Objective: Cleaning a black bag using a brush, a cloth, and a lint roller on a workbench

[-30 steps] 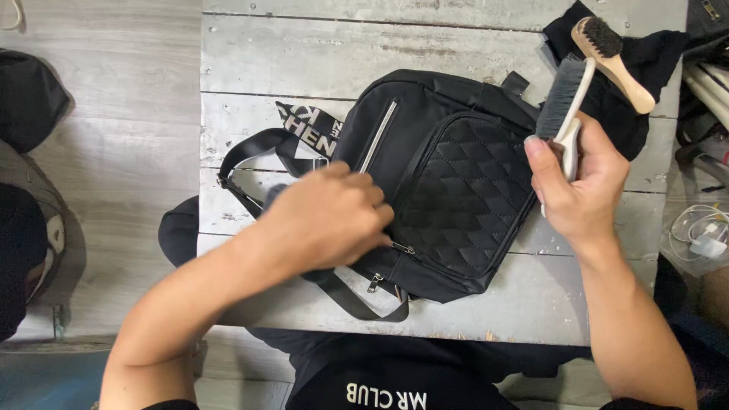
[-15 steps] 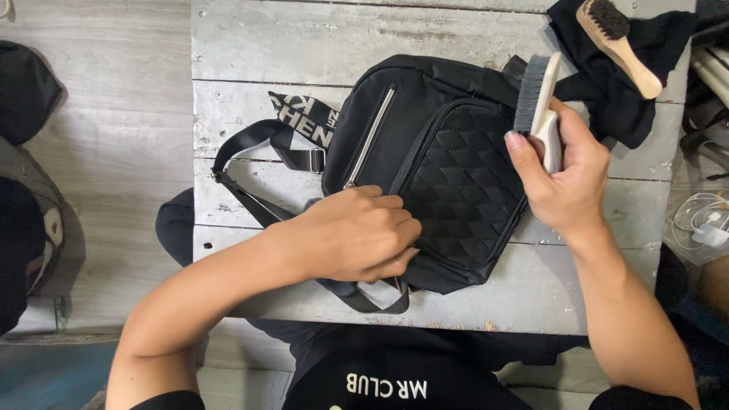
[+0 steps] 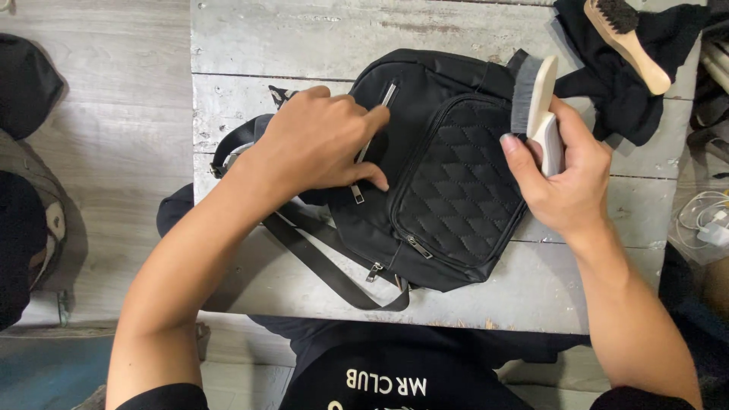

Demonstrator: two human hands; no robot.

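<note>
A black bag (image 3: 448, 190) with a quilted front pocket lies on a weathered grey wooden table (image 3: 304, 38). My left hand (image 3: 315, 144) rests on the bag's left side, fingers spread over the silver zipper, pressing the bag down. My right hand (image 3: 566, 178) grips a pale-handled brush (image 3: 535, 102) with grey bristles, held upright against the bag's right edge. The bag's black strap (image 3: 326, 266) loops toward the table's near edge.
A second wooden brush (image 3: 626, 34) lies on a black cloth (image 3: 623, 99) at the table's far right. White cables (image 3: 702, 216) sit off the right edge. Dark bags (image 3: 26, 83) lie on the floor at left.
My left hand slid from the bag's lower corner up to the zipper on its left side. The right hand with the brush stayed at the bag's right edge.
</note>
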